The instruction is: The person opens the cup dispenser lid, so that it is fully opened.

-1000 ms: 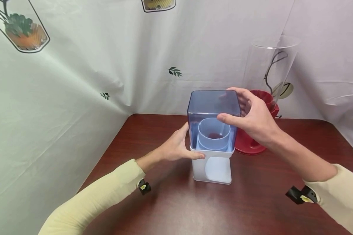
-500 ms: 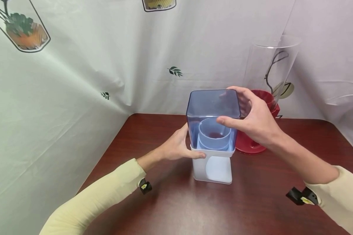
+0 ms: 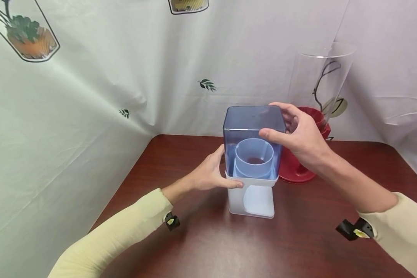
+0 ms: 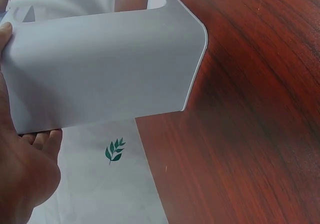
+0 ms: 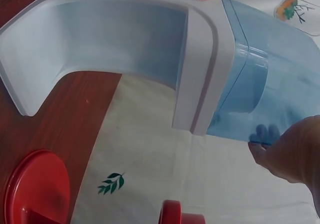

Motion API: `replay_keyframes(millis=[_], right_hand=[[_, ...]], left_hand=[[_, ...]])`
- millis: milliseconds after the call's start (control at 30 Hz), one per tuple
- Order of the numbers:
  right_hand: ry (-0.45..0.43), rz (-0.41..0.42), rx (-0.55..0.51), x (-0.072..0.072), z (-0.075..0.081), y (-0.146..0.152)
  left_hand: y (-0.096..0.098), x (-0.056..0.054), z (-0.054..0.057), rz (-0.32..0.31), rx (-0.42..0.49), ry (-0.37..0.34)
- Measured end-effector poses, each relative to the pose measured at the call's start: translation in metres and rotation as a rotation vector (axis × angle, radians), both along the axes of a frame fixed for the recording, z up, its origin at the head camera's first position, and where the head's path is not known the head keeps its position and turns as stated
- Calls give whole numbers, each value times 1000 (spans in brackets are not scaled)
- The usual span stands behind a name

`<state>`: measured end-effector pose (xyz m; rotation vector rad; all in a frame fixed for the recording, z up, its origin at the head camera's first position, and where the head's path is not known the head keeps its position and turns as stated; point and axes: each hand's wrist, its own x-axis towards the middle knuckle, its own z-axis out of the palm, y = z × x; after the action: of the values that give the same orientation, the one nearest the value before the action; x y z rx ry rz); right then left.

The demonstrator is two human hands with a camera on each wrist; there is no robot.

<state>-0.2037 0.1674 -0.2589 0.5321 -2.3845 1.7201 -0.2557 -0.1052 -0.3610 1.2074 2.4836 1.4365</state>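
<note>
A white dispenser base with a curved front cutout stands upright on the table. On its upper rim sits a see-through blue square cover, with a round blue collar visible inside. My left hand grips the base near its rim, thumb across the front and fingers around the side and back. My right hand holds the cover by its upper right side, thumb at the front and fingers behind. In the right wrist view the cover meets the white base along its rim.
A red stand with a tall clear cylinder is close behind my right hand. The dark red wooden table ends at a white patterned cloth at the back and left.
The blue cover tilted slightly toward me, then back more upright, its front top edge now higher. My right hand moved slightly with it; the left hand and base stayed in place.
</note>
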Motion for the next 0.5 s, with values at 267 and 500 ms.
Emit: replay_keyframes(millis=[267, 500], right_hand=[[24, -29, -3, 2, 1, -1], [70, -20, -103, 4, 6, -1]], left_hand=[[0, 0, 1, 5, 2, -1], [0, 1, 1, 37, -20, 8]])
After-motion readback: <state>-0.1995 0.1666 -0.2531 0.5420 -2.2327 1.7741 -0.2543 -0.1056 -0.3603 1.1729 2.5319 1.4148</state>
